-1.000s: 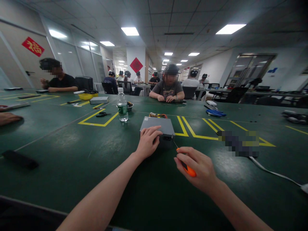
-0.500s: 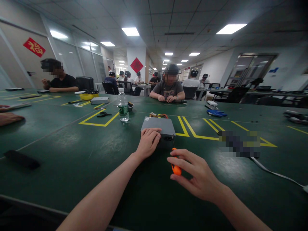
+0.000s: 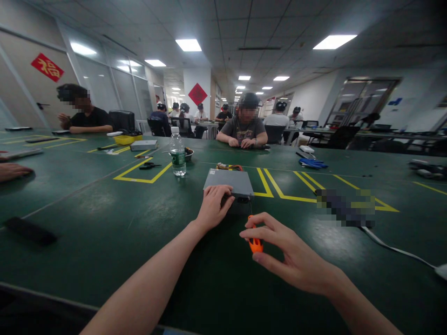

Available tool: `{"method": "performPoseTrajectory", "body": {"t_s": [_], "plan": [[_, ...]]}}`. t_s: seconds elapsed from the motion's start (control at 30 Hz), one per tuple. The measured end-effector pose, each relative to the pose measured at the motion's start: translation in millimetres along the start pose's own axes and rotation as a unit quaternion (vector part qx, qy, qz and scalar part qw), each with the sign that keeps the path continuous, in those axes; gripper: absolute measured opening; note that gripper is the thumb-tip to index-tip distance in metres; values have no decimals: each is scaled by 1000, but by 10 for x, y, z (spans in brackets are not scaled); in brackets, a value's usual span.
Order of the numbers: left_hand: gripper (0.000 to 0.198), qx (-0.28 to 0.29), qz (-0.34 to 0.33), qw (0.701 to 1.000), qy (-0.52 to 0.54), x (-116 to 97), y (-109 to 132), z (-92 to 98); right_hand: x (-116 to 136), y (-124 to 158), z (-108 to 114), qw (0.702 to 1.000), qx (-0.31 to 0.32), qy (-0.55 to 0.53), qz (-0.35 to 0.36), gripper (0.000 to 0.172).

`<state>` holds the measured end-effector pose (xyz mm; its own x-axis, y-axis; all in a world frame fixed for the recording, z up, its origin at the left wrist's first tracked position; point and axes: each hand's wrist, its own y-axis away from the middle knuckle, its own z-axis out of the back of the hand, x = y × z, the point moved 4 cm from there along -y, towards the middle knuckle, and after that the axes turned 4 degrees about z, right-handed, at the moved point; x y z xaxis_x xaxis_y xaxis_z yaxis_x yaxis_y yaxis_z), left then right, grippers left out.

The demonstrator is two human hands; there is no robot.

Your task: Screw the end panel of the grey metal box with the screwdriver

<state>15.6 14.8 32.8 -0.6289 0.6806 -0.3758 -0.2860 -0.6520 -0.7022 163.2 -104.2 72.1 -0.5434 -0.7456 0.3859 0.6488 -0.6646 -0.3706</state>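
Observation:
A grey metal power supply box (image 3: 232,182) lies on the green table (image 3: 104,218), with coloured wires at its far end. My left hand (image 3: 213,205) rests on its near left corner, fingers curled over the top edge. My right hand (image 3: 284,253) pinches the orange handle of a screwdriver (image 3: 254,242) between thumb and fingers. The thin shaft points at the box's near face.
A water bottle (image 3: 178,152) stands behind the box on the left, near scissors (image 3: 150,165) and a small bowl (image 3: 188,154). Blue gloves (image 3: 312,164) lie far right. A white cable (image 3: 398,251) runs at right. People sit across the table. Another person's hand (image 3: 12,171) rests far left.
My right hand has swung the screwdriver from slanting to pointing straight at the box's near face and moved a little left. The left hand has stayed on the box.

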Motion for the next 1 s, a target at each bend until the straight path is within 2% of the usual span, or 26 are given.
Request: {"method": "performPoseTrajectory", "body": {"t_s": [0.17,0.27,0.4,0.47,0.53,0.6,0.63,0.7,0.83,1.0], "plan": [[34,6,-29,998,-62,-32,7,-27,-6,2,-57,999,-33,30,29,19],[35,14,-40,996,-79,-37,6,-38,-3,0,-60,996,-56,48,41,16],[33,20,-42,995,-84,-26,2,-48,-4,7,-49,994,-37,93,48,31],[32,20,-37,996,-85,-19,-1,-49,-19,22,-48,986,-43,146,73,30],[31,21,-34,995,-86,-16,-3,-51,-41,50,-30,967,-97,207,117,23],[31,24,-35,995,-87,-15,-5,-54,-71,93,5,935,-185,262,150,16],[32,25,-35,995,-88,-14,-5,-55,-94,111,23,921,-224,284,146,12],[33,25,-34,995,-89,-10,-6,-56,-112,129,27,901,-258,316,148,10],[34,28,-35,995,-91,-1,-6,-59,-50,95,-42,889,-221,371,149,3],[34,31,-37,995,-89,8,-6,-61,22,62,-137,902,-157,376,143,14]]}}
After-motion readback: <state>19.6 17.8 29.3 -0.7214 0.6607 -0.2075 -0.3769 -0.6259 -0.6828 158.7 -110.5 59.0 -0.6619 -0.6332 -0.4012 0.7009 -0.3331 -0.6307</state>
